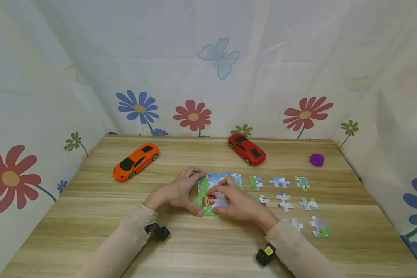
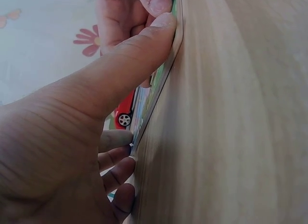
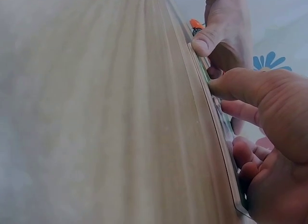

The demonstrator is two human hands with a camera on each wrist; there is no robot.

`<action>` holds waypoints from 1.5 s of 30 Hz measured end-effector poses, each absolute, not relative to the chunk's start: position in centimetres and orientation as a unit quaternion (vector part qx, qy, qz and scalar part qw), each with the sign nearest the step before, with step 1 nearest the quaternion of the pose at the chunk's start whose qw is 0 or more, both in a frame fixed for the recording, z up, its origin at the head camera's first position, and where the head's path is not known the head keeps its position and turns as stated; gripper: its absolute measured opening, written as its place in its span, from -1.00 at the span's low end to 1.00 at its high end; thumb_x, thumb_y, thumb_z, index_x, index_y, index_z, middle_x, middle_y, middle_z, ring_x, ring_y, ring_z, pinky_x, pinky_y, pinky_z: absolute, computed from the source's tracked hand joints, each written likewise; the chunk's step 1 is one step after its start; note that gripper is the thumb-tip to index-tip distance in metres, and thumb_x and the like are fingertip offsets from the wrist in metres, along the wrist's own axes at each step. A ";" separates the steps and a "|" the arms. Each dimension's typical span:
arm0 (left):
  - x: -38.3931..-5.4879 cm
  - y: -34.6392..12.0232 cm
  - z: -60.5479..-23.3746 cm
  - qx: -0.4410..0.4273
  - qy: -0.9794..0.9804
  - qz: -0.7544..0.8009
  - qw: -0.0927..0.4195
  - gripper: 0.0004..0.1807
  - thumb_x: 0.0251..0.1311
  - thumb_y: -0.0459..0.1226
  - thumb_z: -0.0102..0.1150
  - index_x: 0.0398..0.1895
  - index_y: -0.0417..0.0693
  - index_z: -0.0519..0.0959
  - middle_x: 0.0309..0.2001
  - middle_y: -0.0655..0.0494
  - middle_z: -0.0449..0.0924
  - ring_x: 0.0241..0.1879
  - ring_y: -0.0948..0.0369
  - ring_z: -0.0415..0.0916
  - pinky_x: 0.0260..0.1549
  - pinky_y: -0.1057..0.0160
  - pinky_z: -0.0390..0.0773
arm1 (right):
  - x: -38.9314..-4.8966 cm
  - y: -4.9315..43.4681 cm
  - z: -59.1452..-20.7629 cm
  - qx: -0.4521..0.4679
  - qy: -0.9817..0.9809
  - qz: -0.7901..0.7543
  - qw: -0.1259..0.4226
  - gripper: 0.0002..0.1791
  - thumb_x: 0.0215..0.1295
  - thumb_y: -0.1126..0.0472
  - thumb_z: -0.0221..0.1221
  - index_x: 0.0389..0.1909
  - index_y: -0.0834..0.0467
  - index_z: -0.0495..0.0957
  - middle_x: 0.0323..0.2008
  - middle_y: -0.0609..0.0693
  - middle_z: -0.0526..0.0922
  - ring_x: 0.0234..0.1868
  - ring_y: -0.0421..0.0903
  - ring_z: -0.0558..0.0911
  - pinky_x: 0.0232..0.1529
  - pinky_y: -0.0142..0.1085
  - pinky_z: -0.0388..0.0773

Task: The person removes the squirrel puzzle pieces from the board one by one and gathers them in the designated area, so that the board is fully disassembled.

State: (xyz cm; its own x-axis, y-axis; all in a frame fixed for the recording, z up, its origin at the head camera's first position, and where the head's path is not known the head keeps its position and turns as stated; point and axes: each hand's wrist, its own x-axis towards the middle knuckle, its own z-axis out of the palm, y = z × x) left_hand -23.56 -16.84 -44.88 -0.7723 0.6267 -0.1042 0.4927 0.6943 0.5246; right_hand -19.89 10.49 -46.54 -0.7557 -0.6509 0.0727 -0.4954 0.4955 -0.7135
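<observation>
On the wooden table lies a flat picture puzzle board (image 1: 203,187) with a green, blue and white scene. My left hand (image 1: 180,191) grips its left side, the thumb at the lower left corner and the fingers near the upper left. In the left wrist view my left hand's thumb (image 2: 139,53) lies along the board's edge. Over the middle of the board, my right hand (image 1: 238,200) bends its fingers down onto the picture. The right thumb (image 3: 236,84) and forefinger touch the surface; whether a piece is between them cannot be seen.
Several loose jigsaw pieces (image 1: 284,201) lie in rows right of the board, some partly behind the right wrist. An orange toy car (image 1: 135,162) stands at the back left, a red toy car (image 1: 246,150) behind the board. A small purple object (image 1: 316,160) sits farther right.
</observation>
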 end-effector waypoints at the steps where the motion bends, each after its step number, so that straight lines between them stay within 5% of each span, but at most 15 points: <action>1: -23.6 -16.9 -44.9 0.310 0.909 0.240 0.140 0.47 -0.09 0.24 0.81 0.79 -0.11 0.15 0.71 -0.10 0.05 0.66 -0.13 0.03 0.63 -0.29 0.24 | -19.9 10.5 -46.5 -0.335 0.858 -0.375 0.104 -0.51 0.48 0.15 0.46 0.38 0.00 0.68 0.21 0.07 0.34 0.07 -0.03 0.46 0.04 -0.21 0.49; 9: -23.6 -17.0 -45.1 0.314 0.909 0.232 0.143 0.48 -0.08 0.23 0.80 0.80 -0.13 0.12 0.71 -0.13 0.03 0.65 -0.15 0.04 0.63 -0.29 0.23 | -19.9 10.3 -46.7 -0.342 0.858 -0.369 0.103 -0.49 0.49 0.18 0.42 0.42 0.01 0.66 0.19 0.09 0.35 0.08 -0.03 0.44 0.04 -0.21 0.49; 24: -23.4 -17.0 -45.0 0.302 0.914 0.228 0.150 0.50 -0.10 0.24 0.81 0.81 -0.09 0.12 0.73 -0.08 0.01 0.67 -0.13 0.01 0.65 -0.28 0.20 | -19.6 9.1 -47.0 -0.331 0.854 -0.386 0.112 -0.43 0.33 0.29 0.42 0.35 0.16 0.57 0.18 0.03 0.59 0.22 -0.01 0.53 0.34 -0.02 0.51; 45: -23.4 -16.9 -44.7 0.312 0.909 0.238 0.143 0.50 -0.12 0.21 0.84 0.79 -0.15 0.13 0.71 -0.13 0.02 0.63 -0.16 0.05 0.63 -0.30 0.21 | -19.7 9.2 -46.5 -0.318 0.843 -0.421 0.109 -0.38 0.26 0.28 0.55 0.35 0.23 0.66 0.02 0.03 0.66 -0.03 -0.02 0.53 0.02 -0.26 0.49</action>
